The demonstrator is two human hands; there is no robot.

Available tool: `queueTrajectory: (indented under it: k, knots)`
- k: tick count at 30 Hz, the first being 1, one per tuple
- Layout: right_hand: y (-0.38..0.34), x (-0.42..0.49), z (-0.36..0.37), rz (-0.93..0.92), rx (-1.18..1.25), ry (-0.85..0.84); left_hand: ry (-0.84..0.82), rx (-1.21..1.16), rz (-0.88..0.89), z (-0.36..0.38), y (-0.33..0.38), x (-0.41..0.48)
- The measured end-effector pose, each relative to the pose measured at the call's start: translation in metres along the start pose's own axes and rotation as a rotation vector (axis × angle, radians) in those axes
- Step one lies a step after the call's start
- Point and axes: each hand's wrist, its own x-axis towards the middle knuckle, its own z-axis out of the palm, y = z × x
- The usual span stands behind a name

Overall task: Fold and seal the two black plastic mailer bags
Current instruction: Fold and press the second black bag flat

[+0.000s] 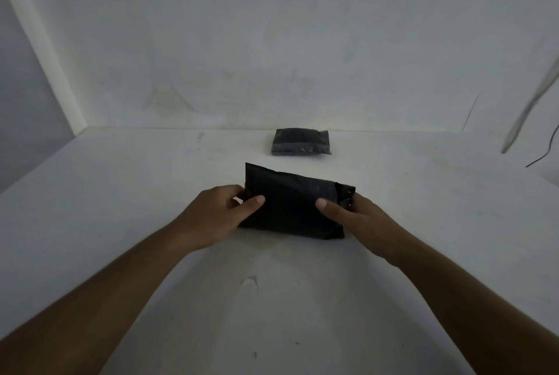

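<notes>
Near mailer bag (293,205) lies just in front of the finished-looking far mailer bag (301,141), and I see left hand (217,214) and right hand (354,217) gripping its ends, folded but, I judge, not yet sealed.

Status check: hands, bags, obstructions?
Left hand, right hand grip near black plastic mailer bag by ends. Far black plastic mailer bag lies apart, farther back. Nothing obstructing.
</notes>
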Motion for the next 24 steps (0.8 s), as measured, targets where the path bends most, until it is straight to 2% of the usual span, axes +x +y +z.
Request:
queueTrajectory:
  k: [8, 14, 20, 24]
  knots:
    - [0.014, 0.014, -0.007, 0.104, -0.127, -0.002, 0.168, 0.093, -0.029, 0.010, -0.003, 0.014]
    - [0.023, 0.016, 0.000, 0.079, -0.031, 0.191, 0.098, 0.024, -0.086, 0.011, -0.008, 0.018]
    - [0.024, 0.018, 0.007, 0.143, -0.011, 0.274, 0.142, 0.077, -0.081, 0.015, -0.008, 0.019]
    - [0.011, 0.029, 0.000, 0.171, 0.076, 0.394, 0.154, 0.087, -0.099, 0.017, -0.008, 0.022]
